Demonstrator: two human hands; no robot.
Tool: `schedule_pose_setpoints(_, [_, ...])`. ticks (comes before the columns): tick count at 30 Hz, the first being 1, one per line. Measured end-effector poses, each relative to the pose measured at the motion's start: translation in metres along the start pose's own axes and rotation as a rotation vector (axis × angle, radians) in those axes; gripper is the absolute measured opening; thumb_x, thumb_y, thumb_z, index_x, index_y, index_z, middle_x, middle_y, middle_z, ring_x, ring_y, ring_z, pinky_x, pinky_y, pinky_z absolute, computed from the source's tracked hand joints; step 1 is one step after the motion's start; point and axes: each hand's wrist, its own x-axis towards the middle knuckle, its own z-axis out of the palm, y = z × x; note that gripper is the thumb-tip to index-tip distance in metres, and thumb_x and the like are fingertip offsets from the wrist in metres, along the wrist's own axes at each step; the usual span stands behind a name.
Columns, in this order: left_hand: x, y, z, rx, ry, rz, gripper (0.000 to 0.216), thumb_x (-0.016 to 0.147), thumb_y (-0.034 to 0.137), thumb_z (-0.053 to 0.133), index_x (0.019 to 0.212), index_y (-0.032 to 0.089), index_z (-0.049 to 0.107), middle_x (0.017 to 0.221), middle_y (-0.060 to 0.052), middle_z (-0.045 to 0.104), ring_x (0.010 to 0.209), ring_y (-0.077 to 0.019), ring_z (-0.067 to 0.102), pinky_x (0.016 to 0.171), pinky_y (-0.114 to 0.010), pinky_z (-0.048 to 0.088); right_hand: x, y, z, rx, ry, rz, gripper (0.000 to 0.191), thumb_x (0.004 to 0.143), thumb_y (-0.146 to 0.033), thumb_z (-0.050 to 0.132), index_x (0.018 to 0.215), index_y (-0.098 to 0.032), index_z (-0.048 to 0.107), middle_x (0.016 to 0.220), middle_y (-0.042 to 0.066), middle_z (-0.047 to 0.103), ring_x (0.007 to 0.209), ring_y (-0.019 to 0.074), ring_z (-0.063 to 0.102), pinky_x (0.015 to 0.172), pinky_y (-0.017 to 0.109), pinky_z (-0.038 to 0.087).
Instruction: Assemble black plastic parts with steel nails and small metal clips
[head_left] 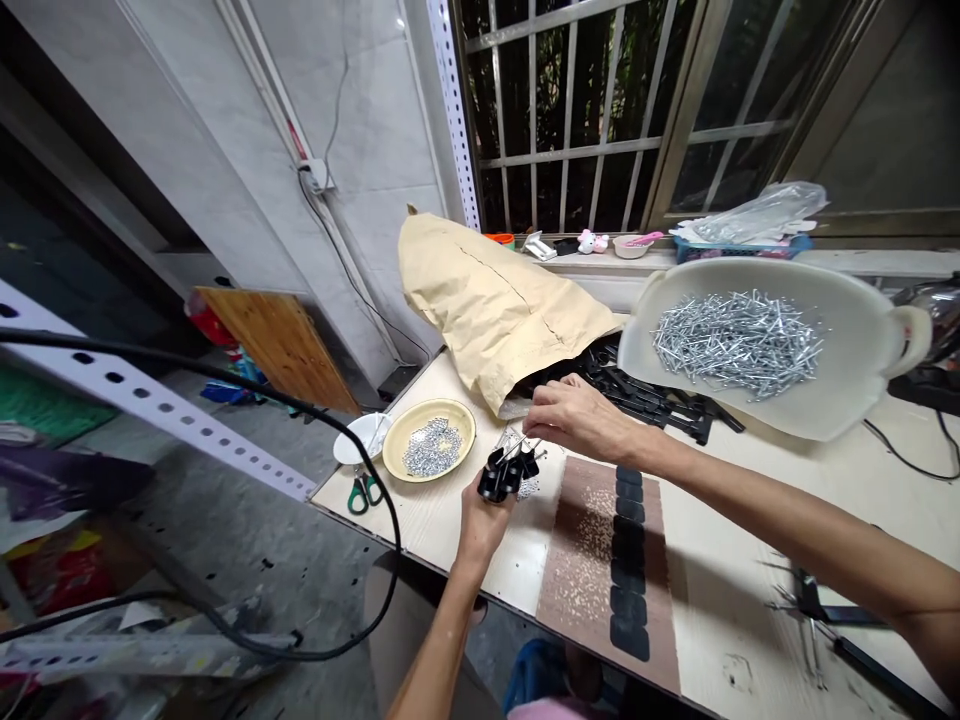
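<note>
My left hand [480, 530] is closed around a bunch of black plastic parts [501, 478], with thin silvery metal pins sticking up from them. Just above and to the right, my right hand [574, 412] has its fingertips pinched together; a thin metal pin [516, 442] seems to run from them down to the black parts. Left of the hands, a yellow bowl [466, 440] holds small shiny metal pieces. Behind the right hand, many black plastic parts [652, 395] spill from the mouth of a tan paper sack [502, 300]. To the right, a whitish basin [847, 400] carries a heap of long metal pins [739, 345].
A brown board [577, 580] with a row of black pads [628, 560] lies on the table near me. Finished-looking black pieces with pins [814, 600] lie at the right. Green-handled scissors [364, 493] rest by the left edge. A black cable [394, 520] loops across the left foreground.
</note>
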Motion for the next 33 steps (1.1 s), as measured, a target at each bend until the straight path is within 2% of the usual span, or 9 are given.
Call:
schedule_pose_setpoints(3, [0.001,0.001,0.001,-0.018,-0.014,-0.001,0.017,0.065,0.024,0.067,0.079,0.016,0.065,0.072,-0.003,0.068,0.068,-0.0205,0.062,0.064,-0.03,0.047,0.007,-0.006,0.0,0.019,-0.059,-0.062,0.022,0.091,-0.036,0.049,0.088,-0.023,0.067,0.084,0.003,0.059,0.082,0.016,0.048,0.076,0.032,0.025])
schedule_pose_setpoints(6, [0.001,0.004,0.0,-0.189,-0.028,-0.083,0.029,0.063,0.026,0.071,0.09,0.017,0.067,0.084,-0.005,0.07,0.079,-0.022,0.063,0.072,-0.032,0.048,0.015,0.004,-0.001,0.181,-0.099,-0.047,0.032,0.085,-0.046,0.054,0.106,-0.023,0.063,0.095,0.004,0.061,0.084,0.0162,0.053,0.074,0.03,0.031])
schedule_pose_setpoints(8, [-0.001,0.006,-0.002,-0.361,-0.057,-0.164,0.036,0.063,0.028,0.073,0.096,0.016,0.067,0.092,-0.007,0.07,0.087,-0.0221,0.063,0.078,-0.032,0.048,0.018,0.02,0.007,0.221,-0.127,0.134,0.037,0.086,-0.049,0.051,0.111,-0.023,0.061,0.101,0.005,0.062,0.085,0.0155,0.056,0.071,0.026,0.036])
schedule_pose_setpoints(12, [-0.003,0.004,-0.007,-0.629,-0.112,-0.296,0.034,0.061,0.03,0.076,0.09,0.012,0.07,0.089,-0.01,0.071,0.086,-0.0214,0.064,0.08,-0.032,0.048,0.014,0.052,0.05,-0.046,-0.335,0.699,0.029,0.089,-0.037,0.047,0.093,-0.019,0.068,0.092,0.008,0.067,0.086,0.0198,0.061,0.067,0.026,0.04])
schedule_pose_setpoints(17, [0.0,-0.001,-0.007,-0.834,-0.115,-0.478,0.034,0.054,0.028,0.081,0.082,0.01,0.071,0.08,-0.009,0.07,0.072,-0.0176,0.064,0.074,-0.031,0.049,0.0,0.052,0.109,-0.167,-0.394,0.828,0.023,0.084,-0.021,0.05,0.09,-0.008,0.068,0.095,0.021,0.066,0.089,0.0278,0.063,0.07,0.031,0.043])
schedule_pose_setpoints(20, [0.001,-0.002,-0.007,-0.825,-0.088,-0.527,0.034,0.051,0.027,0.082,0.077,0.01,0.07,0.074,-0.008,0.069,0.065,-0.015,0.062,0.068,-0.028,0.048,-0.002,0.047,0.111,-0.173,-0.346,0.809,0.023,0.083,-0.011,0.045,0.088,-0.005,0.067,0.094,0.024,0.066,0.089,0.0297,0.063,0.069,0.033,0.042])
schedule_pose_setpoints(23, [-0.001,-0.003,-0.009,-0.668,-0.032,-0.437,0.029,0.054,0.027,0.08,0.075,0.01,0.069,0.068,-0.005,0.067,0.064,-0.0139,0.06,0.065,-0.026,0.046,-0.003,0.045,0.084,-0.13,-0.271,0.746,0.023,0.085,-0.016,0.044,0.091,-0.011,0.065,0.089,0.015,0.067,0.083,0.0237,0.063,0.067,0.03,0.041])
schedule_pose_setpoints(28, [-0.001,0.005,-0.001,-0.442,0.008,-0.287,0.031,0.054,0.025,0.077,0.081,0.011,0.068,0.077,-0.004,0.068,0.071,-0.0154,0.059,0.068,-0.025,0.044,0.0,0.027,0.015,0.168,0.081,0.273,0.021,0.09,-0.03,0.045,0.089,-0.018,0.063,0.086,0.004,0.064,0.081,0.0152,0.056,0.072,0.026,0.038])
schedule_pose_setpoints(33, [-0.001,0.02,0.013,-0.327,-0.103,-0.318,0.027,0.056,0.03,0.073,0.073,0.011,0.065,0.06,-0.001,0.06,0.054,-0.0127,0.051,0.051,-0.024,0.038,0.005,0.0,-0.016,0.07,0.001,0.035,0.017,0.088,-0.033,0.053,0.085,-0.021,0.065,0.085,0.003,0.062,0.082,0.0161,0.05,0.071,0.029,0.028])
